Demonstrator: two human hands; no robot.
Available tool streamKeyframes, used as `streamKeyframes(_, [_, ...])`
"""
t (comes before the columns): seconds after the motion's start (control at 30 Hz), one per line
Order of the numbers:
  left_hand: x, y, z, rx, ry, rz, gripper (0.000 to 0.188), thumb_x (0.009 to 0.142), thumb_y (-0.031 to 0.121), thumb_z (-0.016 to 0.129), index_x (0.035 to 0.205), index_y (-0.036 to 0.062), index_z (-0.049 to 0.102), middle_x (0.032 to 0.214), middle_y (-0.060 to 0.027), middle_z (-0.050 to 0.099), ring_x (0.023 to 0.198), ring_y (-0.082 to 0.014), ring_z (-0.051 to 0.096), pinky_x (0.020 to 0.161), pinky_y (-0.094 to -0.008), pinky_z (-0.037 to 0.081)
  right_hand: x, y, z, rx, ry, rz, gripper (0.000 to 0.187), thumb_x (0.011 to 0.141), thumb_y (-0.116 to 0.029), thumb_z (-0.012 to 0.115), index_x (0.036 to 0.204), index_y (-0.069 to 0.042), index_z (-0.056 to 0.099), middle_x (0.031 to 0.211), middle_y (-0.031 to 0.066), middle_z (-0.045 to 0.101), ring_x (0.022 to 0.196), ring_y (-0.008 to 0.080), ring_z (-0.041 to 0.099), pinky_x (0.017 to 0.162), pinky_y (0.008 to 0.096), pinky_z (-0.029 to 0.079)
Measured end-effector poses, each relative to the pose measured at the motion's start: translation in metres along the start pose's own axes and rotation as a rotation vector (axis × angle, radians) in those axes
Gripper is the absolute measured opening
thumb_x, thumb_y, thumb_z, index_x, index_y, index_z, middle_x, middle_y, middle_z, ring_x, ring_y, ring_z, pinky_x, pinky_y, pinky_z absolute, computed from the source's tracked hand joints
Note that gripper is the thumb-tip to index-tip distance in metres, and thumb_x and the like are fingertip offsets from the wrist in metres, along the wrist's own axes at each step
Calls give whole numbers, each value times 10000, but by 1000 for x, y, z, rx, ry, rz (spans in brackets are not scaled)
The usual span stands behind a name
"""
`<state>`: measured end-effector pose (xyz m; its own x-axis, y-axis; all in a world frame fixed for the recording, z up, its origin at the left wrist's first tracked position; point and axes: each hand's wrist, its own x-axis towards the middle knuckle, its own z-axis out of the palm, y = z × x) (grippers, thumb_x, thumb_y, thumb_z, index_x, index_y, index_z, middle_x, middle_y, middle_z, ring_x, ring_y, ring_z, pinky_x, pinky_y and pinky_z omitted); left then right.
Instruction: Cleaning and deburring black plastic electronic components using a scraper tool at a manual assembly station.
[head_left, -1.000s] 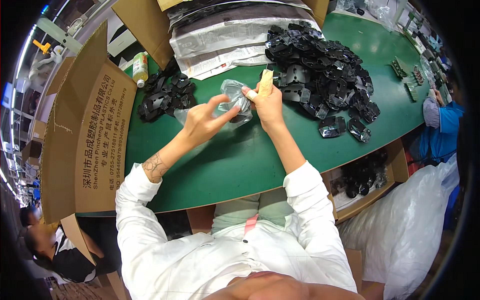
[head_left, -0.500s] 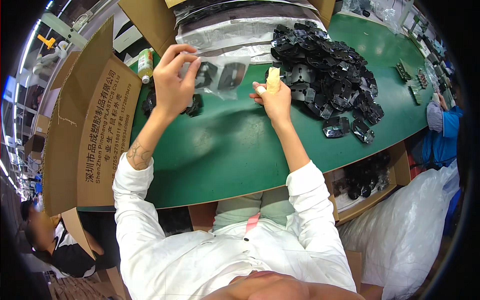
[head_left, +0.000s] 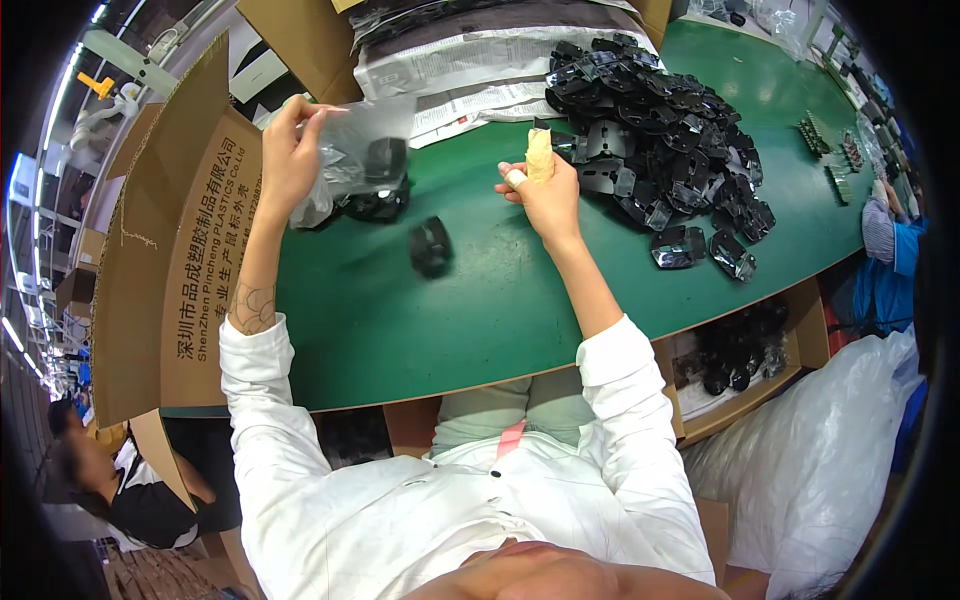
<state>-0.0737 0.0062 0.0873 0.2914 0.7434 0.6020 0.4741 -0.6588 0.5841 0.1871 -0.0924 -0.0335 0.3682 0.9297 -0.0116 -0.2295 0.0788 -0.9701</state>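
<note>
My left hand [head_left: 292,158] pinches a clear plastic bag [head_left: 350,125] beside the open carton. A dark shell [head_left: 386,160] shows through or behind the bag's right end. Below it, more black shells [head_left: 378,203] lie on the table, partly hidden by the bag. A blurred black plastic shell [head_left: 431,247], shaped like a computer mouse cover, is apart from the bag, over the green table. My right hand [head_left: 548,195] is near the big pile of black shells [head_left: 660,130]. Its yellow-wrapped index finger points away from me, apart from the white-taped thumb; nothing shows between them.
The tall carton [head_left: 205,240] borders the left side of the green table [head_left: 420,345]. Printed paper sheets [head_left: 460,75] lie at the back. Green circuit boards [head_left: 815,140] sit at the right. A box of black parts [head_left: 740,350] and a white plastic sack [head_left: 810,450] are at the lower right.
My left hand has moved left and down with the bag. A black shell now appears apart from the bag, blurred by motion. My right hand has shifted slightly left.
</note>
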Motion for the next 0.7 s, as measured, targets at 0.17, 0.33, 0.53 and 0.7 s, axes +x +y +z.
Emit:
streamKeyframes(0.17, [-3,-12,-3,-5,352,-2,258,933,88,565,696,49,468,659,-1,524,564,-81,372,533,-215,331,1,6,2,5,-17,-5,146,820,-20,704,894,27,588,750,65,642,607,157,675,513,235,520])
streamKeyframes(0.33, [-7,-31,0,322,415,-21,272,943,107,569,702,87,444,638,26,427,579,-81,347,544,-217,326,2,8,2,-5,-29,-8,157,814,-14,705,905,32,584,749,66,641,600,159,670,513,237,516])
streamKeyframes(0.53, [-14,-79,3,50,123,-194,281,937,124,597,716,103,424,673,26,401,602,-94,335,565,-232,337,0,10,4,-32,-44,-14,166,807,-7,706,910,36,584,744,65,639,592,155,664,514,237,514])
streamKeyframes(0.7, [1,-70,-7,-190,470,-169,250,902,47,585,709,86,430,705,2,452,673,-121,410,637,-245,383,-2,7,4,-66,-49,-13,153,809,-2,699,905,33,585,736,64,635,587,152,662,511,235,512])
